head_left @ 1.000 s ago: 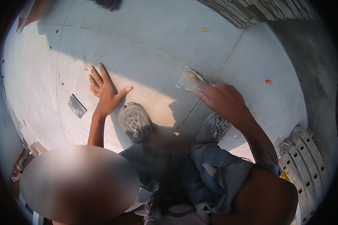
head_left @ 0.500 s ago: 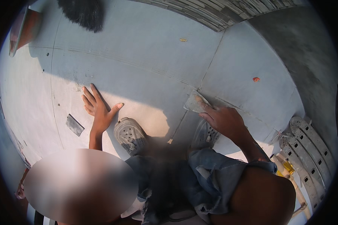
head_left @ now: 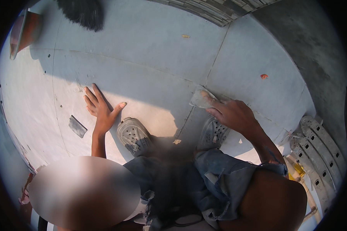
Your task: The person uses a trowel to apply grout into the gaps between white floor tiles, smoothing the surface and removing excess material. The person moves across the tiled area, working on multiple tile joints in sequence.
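My left hand (head_left: 101,107) rests on the pale floor tile (head_left: 142,82) with its fingers spread, holding nothing. Beside it lies a small dark-grey rectangular piece (head_left: 78,126). In my right hand (head_left: 236,115) is a flat pale-grey rectangular piece (head_left: 198,97), smeared with dust; I cannot tell its exact kind. The fingers press on top of it, where tile joints meet. Between my hands are my grey clogs, the left clog (head_left: 133,134) and the right clog (head_left: 213,134).
A black-bristled brush head (head_left: 83,13) and an orange container (head_left: 30,30) are at the far left. Red scrap (head_left: 263,76) and a yellowish bit (head_left: 186,36) lie on the floor. Grey slotted strips (head_left: 324,148) stand at right, near a dark wall (head_left: 304,42).
The view has shifted slightly. My right hand and the grey piece stay near the same tile joint, with at most a small move. My left hand keeps its place on the floor.
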Available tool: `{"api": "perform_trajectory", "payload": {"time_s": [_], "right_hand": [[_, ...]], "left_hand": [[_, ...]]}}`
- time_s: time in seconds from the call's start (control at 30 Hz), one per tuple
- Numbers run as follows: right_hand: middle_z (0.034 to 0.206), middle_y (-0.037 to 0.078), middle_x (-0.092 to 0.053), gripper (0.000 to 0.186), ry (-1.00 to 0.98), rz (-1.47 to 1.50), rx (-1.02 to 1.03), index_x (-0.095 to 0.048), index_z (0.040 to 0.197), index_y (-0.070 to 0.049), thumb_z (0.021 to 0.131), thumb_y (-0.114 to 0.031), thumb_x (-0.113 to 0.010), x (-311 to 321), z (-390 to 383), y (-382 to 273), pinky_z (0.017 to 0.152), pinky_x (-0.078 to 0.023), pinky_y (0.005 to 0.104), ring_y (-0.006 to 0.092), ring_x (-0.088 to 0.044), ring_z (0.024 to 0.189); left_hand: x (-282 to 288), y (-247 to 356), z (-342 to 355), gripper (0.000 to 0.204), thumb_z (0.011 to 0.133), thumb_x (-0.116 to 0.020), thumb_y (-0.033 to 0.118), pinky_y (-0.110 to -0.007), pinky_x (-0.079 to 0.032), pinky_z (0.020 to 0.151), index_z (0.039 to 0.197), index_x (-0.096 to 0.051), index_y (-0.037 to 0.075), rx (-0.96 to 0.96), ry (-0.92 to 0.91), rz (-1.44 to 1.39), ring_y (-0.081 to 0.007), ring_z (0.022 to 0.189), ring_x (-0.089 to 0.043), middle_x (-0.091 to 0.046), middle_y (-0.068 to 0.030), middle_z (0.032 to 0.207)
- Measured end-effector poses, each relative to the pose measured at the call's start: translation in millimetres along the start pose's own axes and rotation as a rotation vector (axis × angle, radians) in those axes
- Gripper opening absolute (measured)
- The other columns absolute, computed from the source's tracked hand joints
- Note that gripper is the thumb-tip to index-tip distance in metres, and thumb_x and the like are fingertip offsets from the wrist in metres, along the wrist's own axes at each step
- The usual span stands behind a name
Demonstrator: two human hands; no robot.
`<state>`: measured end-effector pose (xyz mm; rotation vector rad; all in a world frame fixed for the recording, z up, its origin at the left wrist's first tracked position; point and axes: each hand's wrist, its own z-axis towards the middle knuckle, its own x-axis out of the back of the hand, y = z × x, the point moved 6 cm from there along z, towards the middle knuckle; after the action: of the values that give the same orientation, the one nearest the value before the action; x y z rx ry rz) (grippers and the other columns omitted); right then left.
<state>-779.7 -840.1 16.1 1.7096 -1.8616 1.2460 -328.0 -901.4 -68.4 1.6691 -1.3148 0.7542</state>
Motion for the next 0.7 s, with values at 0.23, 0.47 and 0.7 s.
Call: {"api": "perform_trajectory", "payload": {"time_s": [0.23,0.47,0.7], "right_hand": [[0.07,0.019,-0.067,0.046,-0.015,0.115,-0.005,-0.071,0.139,-0.018,0.103,-0.046,-0.068,2,14,-5,0.061,-0.056,0.0482,0.0409,-0.067,0.063],[0.071,0.02,-0.067,0.049,-0.102,0.139,-0.09,-0.066,0.145,-0.018,0.104,-0.044,-0.067,-6,-10,11,0.063,-0.055,0.0506,0.0405,-0.068,0.064],[0.074,0.019,-0.07,0.051,0.018,0.123,-0.061,-0.062,0.149,-0.015,0.106,-0.042,-0.065,-10,-24,-12,0.062,-0.055,0.048,0.04,-0.069,0.066]], "left_hand": [[-4,-2,-3,0.146,0.078,-0.072,0.085,-0.081,0.009,0.116,0.171,0.006,0.005,-0.002,0.01,0.023,-0.0598,0.157,0.021,0.023,-0.0341,0.172],[-8,-1,1,0.147,0.077,-0.073,0.086,-0.082,0.01,0.114,0.171,0.005,0.005,-0.036,0.022,0.014,-0.0596,0.156,0.022,0.025,-0.0334,0.172],[-4,-3,-3,0.146,0.078,-0.073,0.085,-0.082,0.009,0.114,0.171,0.005,0.004,-0.025,0.024,0.027,-0.06,0.157,0.02,0.021,-0.0345,0.173]]}}
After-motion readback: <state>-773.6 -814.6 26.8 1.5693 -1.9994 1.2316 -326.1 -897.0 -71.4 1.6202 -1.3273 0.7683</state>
